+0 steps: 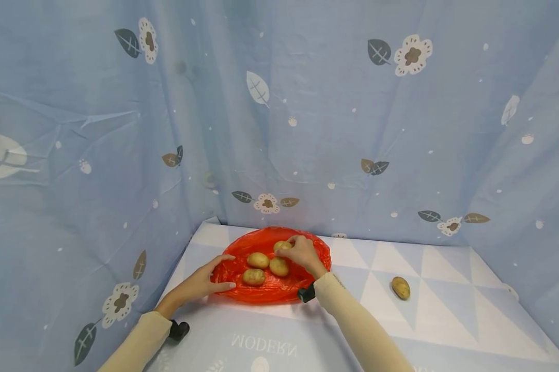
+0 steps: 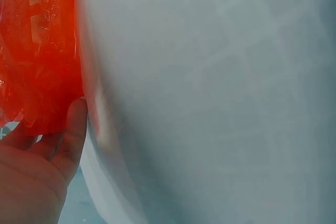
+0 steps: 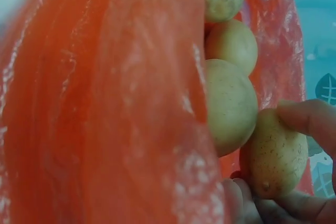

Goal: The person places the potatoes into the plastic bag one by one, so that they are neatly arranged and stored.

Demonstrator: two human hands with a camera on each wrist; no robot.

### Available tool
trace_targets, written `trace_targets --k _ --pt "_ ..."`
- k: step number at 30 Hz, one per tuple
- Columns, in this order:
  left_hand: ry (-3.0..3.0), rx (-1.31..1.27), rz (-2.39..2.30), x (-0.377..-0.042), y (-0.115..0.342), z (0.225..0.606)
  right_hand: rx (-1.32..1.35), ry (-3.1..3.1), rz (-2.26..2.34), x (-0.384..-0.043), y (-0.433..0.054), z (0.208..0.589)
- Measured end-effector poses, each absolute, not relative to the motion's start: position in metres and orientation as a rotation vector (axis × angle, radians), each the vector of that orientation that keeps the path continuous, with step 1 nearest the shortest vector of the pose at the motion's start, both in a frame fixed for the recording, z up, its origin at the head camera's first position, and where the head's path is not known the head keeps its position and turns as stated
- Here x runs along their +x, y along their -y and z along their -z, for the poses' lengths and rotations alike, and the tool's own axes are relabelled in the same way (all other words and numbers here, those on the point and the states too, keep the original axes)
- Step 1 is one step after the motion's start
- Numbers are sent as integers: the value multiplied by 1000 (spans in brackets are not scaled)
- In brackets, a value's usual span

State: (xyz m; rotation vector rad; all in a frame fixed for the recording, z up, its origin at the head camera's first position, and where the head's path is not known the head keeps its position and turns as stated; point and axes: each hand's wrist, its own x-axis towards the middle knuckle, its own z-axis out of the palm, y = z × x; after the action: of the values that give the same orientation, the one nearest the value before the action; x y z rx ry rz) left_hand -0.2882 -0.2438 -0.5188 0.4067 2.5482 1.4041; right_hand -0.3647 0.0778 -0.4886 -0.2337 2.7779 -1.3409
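Observation:
A red plastic bag (image 1: 266, 295) lies spread out with its mouth up, holding several potatoes. My right hand (image 1: 303, 254) reaches over its right side and grips a potato (image 3: 275, 153) between thumb and fingers, low inside the bag. In the right wrist view, that potato overlaps a neighbouring potato (image 3: 231, 106). More potatoes, such as the front-left one (image 1: 253, 277), rest on the red plastic. On the bag's left side my left hand (image 1: 204, 279) has thumb and fingers spread along the edge. Its fingertips touch the outside of the plastic in the left wrist view.
One loose potato (image 1: 401, 288) lies on the table to the right of the bag. The table (image 1: 354, 315) wears a pale patterned cloth. Blue printed curtains (image 1: 335, 129) hang close behind and along both sides.

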Motion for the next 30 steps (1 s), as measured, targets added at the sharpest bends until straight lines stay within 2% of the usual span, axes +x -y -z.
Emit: trace_targets --k 15,30 --pt "-2551 441 -1412 -287 243 518 -137 -2696 1456 -365 -75 497" --pt "-2554 426 -1405 -286 242 516 -81 -2752 1388 -365 -76 503"
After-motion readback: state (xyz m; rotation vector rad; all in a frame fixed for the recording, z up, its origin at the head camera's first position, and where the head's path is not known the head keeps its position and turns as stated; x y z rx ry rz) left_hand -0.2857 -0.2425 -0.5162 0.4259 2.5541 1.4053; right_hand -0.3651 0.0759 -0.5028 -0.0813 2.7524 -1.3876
